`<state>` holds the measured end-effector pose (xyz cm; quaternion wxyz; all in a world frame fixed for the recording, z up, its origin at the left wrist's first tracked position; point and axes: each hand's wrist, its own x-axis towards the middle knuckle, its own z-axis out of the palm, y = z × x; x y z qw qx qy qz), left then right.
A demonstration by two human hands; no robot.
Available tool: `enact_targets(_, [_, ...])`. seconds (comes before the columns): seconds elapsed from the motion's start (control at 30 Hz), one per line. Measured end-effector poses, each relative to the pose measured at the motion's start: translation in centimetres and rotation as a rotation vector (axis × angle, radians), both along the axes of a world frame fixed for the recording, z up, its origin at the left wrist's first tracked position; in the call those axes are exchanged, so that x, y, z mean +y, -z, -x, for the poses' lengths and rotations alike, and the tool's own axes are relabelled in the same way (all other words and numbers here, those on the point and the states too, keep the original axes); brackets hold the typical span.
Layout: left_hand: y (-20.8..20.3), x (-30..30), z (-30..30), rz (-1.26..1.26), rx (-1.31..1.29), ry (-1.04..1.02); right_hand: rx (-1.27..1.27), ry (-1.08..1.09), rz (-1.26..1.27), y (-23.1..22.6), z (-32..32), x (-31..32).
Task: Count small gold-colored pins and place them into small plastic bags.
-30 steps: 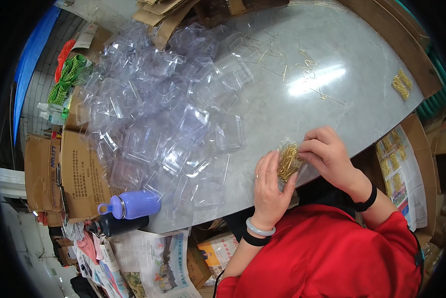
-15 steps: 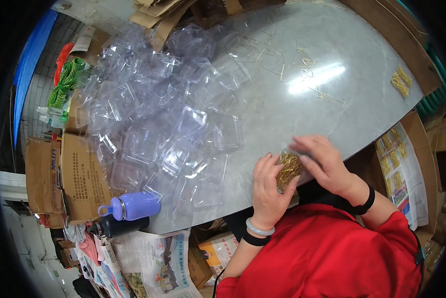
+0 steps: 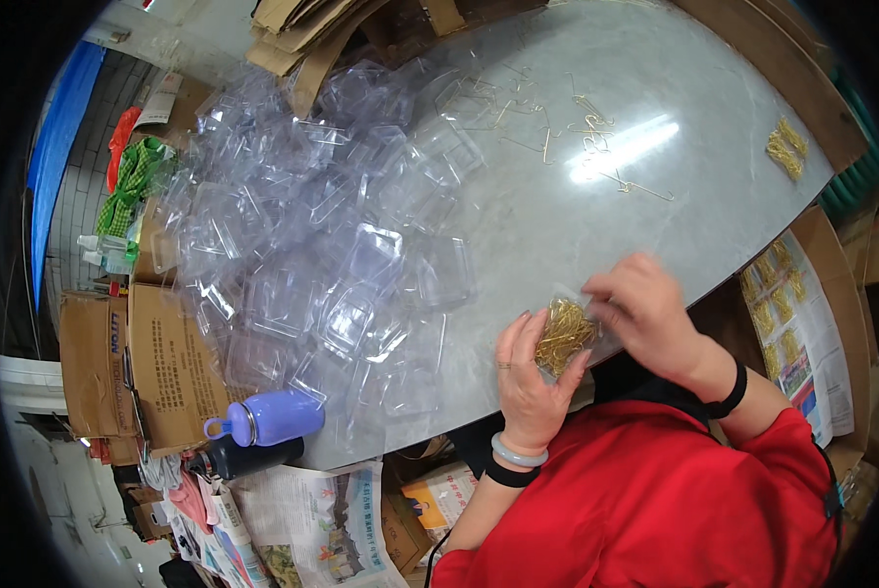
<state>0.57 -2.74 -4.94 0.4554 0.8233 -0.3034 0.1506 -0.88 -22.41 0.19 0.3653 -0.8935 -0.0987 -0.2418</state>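
Close to the table's near edge, my left hand (image 3: 536, 382) is wrapped around a small clear plastic box (image 3: 560, 295) filled with gold wire hooks (image 3: 565, 335). Its thumb is on the near side and its fingers are on the left side. My right hand (image 3: 645, 312) is at the box's right edge, its fingers bent and smeared by motion. Whether those fingertips grip the clear edge, I cannot make out. Loose gold hooks (image 3: 596, 127) lie scattered farther back on the grey table (image 3: 518, 235).
A big heap of clear plastic boxes (image 3: 351, 245) covers the table's left. A purple bottle (image 3: 285, 418) and a black bottle (image 3: 253, 456) lie at its near-left edge. A bundle of gold hooks (image 3: 786, 149) rests far right. More bundles lie in a cardboard box (image 3: 831, 265).
My right hand has shifted off the top of the box to its right side, fingers now more bent. The hooks in the box show more openly. The left hand keeps its hold.
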Motion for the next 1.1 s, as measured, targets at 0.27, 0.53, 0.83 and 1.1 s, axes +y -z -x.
enact_targets(0.27, [-1.0, 0.1, -0.1, -0.068, -0.071, -0.032, -0.081, -0.019, -0.008, 0.9, 0.4, 1.2])
enact_targets(0.53, [-0.9, 0.1, -0.3, -0.055, -0.101, -0.027, -0.047, -0.011, -0.098, 1.6, 1.3, 1.8])
enact_targets(0.83, [-0.8, 0.6, -0.5, -0.192, -0.162, 0.030, -0.056, -0.004, -0.044, 1.5, 1.9, 2.6])
enact_targets(1.1, [-0.9, 0.4, -0.2, -0.093, -0.067, 0.034, -0.144, 0.036, 0.072, 2.7, 0.2, 2.8])
